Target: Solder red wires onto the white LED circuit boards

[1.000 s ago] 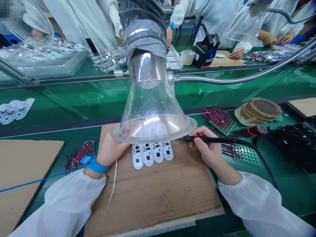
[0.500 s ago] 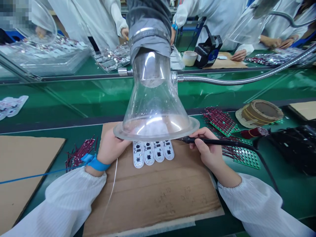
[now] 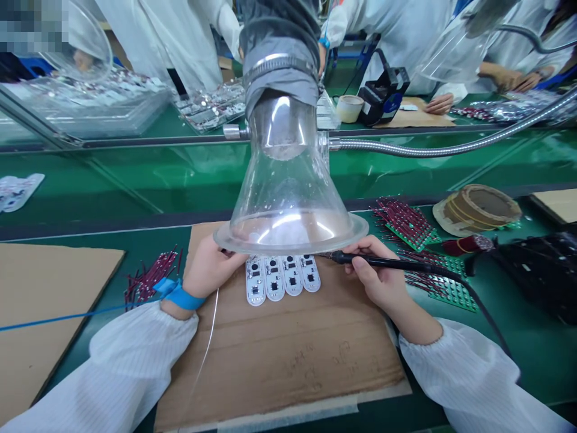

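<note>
Several joined white circuit boards (image 3: 274, 279) lie on a brown cardboard sheet (image 3: 288, 355), their upper ends under a clear suction hood (image 3: 291, 186). My right hand (image 3: 377, 270) is closed on a black soldering iron (image 3: 374, 260), its tip pointing left at the boards' right side beneath the hood rim. My left hand (image 3: 211, 267), with a blue wrist strap (image 3: 183, 296), is closed at the boards' left side. Its fingertips are partly behind the hood rim, and what they hold is hard to make out. A thin white wire (image 3: 210, 337) runs down from below this hand.
Red-wire bundles (image 3: 153, 276) lie left; green boards with red wires (image 3: 408, 225), a tape roll (image 3: 480, 207) and a black object (image 3: 541, 273) lie right. A metal flexible arm (image 3: 433, 149) crosses behind the hood. People in white work across the bench.
The whole view has shifted slightly, placing the hood and boards a little further right. The right hand and iron have moved slightly left relative to the boards; the left hand keeps its pose.
</note>
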`<state>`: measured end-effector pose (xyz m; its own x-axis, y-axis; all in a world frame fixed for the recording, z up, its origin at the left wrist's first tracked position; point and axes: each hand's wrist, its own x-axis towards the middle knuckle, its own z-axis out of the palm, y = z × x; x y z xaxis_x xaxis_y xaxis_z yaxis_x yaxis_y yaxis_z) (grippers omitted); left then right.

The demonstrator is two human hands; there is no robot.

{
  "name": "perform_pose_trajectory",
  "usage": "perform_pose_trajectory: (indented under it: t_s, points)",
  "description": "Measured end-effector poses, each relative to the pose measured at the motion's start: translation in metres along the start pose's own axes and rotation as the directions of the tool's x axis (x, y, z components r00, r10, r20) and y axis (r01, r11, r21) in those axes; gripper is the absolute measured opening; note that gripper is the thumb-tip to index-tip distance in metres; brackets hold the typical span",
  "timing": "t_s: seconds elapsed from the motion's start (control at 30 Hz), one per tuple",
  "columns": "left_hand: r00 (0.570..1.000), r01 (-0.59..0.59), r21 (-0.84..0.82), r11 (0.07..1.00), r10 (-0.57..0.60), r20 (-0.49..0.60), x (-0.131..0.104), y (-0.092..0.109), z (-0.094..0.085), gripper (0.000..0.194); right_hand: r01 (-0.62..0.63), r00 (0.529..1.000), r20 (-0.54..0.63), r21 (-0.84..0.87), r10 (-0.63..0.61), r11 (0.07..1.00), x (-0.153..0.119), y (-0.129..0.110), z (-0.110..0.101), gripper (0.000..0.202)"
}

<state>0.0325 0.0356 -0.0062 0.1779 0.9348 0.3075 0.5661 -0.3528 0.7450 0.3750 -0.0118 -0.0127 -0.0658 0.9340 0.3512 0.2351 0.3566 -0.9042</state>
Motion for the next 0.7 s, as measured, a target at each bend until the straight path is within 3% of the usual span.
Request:
perform_pose_trajectory:
  t_s: [0.13, 0.27, 0.37, 0.7]
  points:
    - [0.995, 0.0, 0.015, 1.0, 0.002, -0.099, -0.001, 0.003, -0.001, 0.013, -0.005, 1.0, -0.02, 0.022, 0.005, 1.0, 0.0, -0.001, -0.001, 0.031]
    - [0.978, -0.01, -0.01, 1.0, 0.008, -0.208, -0.001, 0.003, -0.001, 0.011, 0.018, 0.992, -0.129, 0.103, -0.005, 0.995, -0.001, -0.009, 0.005, 0.028]
    - [0.98, -0.018, -0.016, 1.0, 0.014, -0.199, -0.001, 0.001, -0.001, 0.012, 0.01, 0.989, -0.148, 0.07, 0.0, 0.997, -0.004, -0.015, 0.013, 0.029]
    - [0.989, -0.015, 0.027, 1.0, 0.019, -0.145, -0.001, -0.003, 0.001, 0.016, -0.043, 0.999, -0.001, -0.134, 0.043, 0.99, -0.013, -0.001, 0.017, 0.035]
